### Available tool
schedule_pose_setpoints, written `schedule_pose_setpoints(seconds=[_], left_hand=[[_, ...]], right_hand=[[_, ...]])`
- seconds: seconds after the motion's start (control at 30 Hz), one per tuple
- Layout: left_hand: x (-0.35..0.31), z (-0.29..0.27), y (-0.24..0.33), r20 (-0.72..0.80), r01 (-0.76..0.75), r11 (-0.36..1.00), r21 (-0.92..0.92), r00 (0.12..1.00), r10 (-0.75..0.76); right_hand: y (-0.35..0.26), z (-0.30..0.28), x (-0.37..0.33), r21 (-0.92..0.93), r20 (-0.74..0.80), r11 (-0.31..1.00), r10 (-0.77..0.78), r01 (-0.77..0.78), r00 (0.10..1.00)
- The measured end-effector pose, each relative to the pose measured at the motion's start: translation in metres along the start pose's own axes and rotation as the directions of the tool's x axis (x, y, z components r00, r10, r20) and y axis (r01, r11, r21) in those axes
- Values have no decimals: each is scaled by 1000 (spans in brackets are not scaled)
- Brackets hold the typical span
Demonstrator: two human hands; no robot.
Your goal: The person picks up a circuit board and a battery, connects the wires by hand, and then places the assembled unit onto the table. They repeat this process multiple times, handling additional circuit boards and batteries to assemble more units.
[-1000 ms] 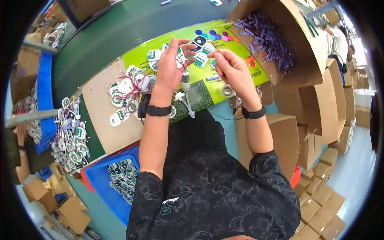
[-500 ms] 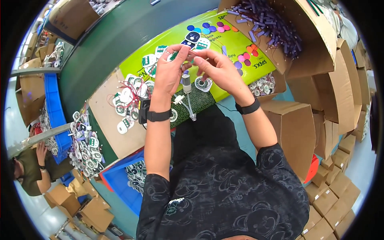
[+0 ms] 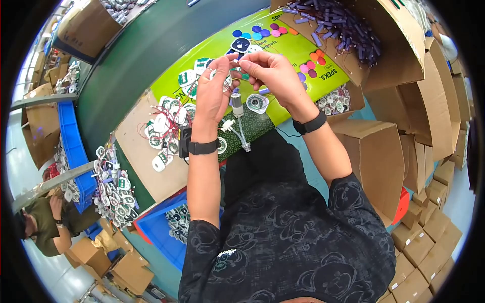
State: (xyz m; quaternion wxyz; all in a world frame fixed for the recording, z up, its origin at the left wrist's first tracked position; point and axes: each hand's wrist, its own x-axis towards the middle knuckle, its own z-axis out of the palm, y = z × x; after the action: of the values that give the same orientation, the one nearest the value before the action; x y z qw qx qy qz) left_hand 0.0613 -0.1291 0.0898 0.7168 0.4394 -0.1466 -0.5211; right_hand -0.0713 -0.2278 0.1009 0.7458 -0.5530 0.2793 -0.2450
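Note:
My left hand [image 3: 214,91] and my right hand [image 3: 275,76] meet over a bright green printed mat [image 3: 172,78]. The left fingers are closed around a round white part with a circuit board [image 3: 227,81], mostly hidden by them. Thumb and forefinger of my right hand pinch a tiny piece at a thin wire's end, too small to name. Below the hands lies a round white part with a black ring [image 3: 258,103]. A small white-and-grey cylindrical tool [image 3: 237,105] with a clear tube stands beside it. Several white parts with green boards [image 3: 187,78] lie left of my left hand.
Round white parts with red wires [image 3: 169,118] lie on a beige board [image 3: 139,146]. A cardboard box [image 3: 399,48] at upper right holds purple cylindrical cells with wires [image 3: 338,25]. A blue bin [image 3: 156,227] sits low left. Another person [image 3: 50,222] is at far left.
My right hand has drawn its fingers into a tighter pinch and shifted slightly, uncovering more of the black-ringed part. My left hand stays closed in nearly the same place.

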Motion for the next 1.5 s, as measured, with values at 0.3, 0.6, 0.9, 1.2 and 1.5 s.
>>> schedule_pose_setpoints(seconds=[0.3,0.6,0.9,1.2,1.5], left_hand=[[3,-10,-13,-18,-63,998,21,998,63],[12,-22,-17,-36,-42,969,-244,999,34],[12,-37,-29,-131,-252,965,-66,961,242],[-9,-55,-16,-186,-59,949,309,975,121],[-21,-56,-6,-183,-23,946,323,979,86]], right_hand=[[6,1,-1,-11,-3,1000,-25,25,1000],[32,15,5,-89,-135,990,-119,108,984],[73,34,9,-87,-102,993,-94,85,990],[74,32,11,-254,-91,967,-57,32,994],[78,37,9,-376,-162,912,-239,164,957]])
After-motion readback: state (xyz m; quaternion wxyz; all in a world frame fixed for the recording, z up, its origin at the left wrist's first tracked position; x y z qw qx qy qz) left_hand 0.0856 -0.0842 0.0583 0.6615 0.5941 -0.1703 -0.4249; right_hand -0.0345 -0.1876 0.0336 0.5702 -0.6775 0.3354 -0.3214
